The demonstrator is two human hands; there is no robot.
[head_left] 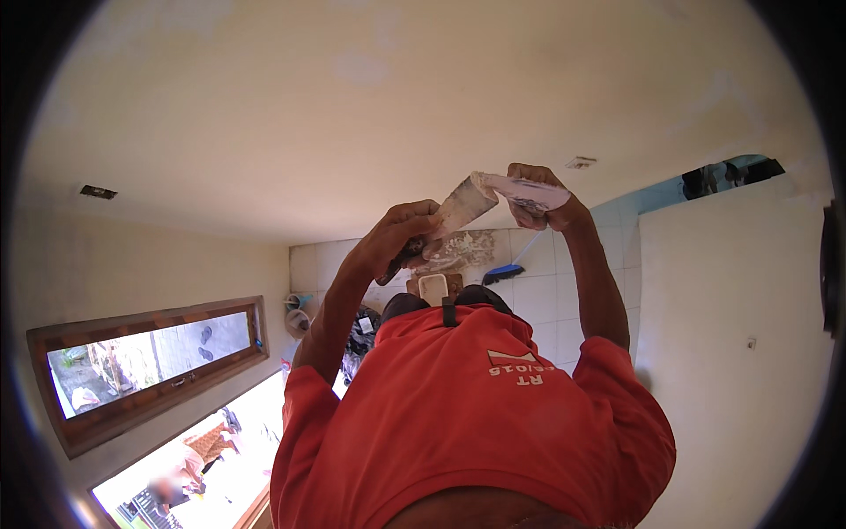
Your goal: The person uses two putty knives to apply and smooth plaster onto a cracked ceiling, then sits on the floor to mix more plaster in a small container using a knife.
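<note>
Nearest: red shirt (458,397). In left hand (401,231): flat scraper (467,207), grasped by dark handle; extends upward and rightward from grip, long axis slanted. In right hand (532,216): pale, smeared blade (522,189), clasped; runs leftward from grip, long axis nearly level. Appear to meet at far ends, between both hands, nearer right fingers; contact not certain. Lower down: cream tray (432,277), blue-topped broom (503,272), spattered tile floor (536,295). Farther, ahead: pale wall (352,115). To left: wood-framed window (53,342).
</note>
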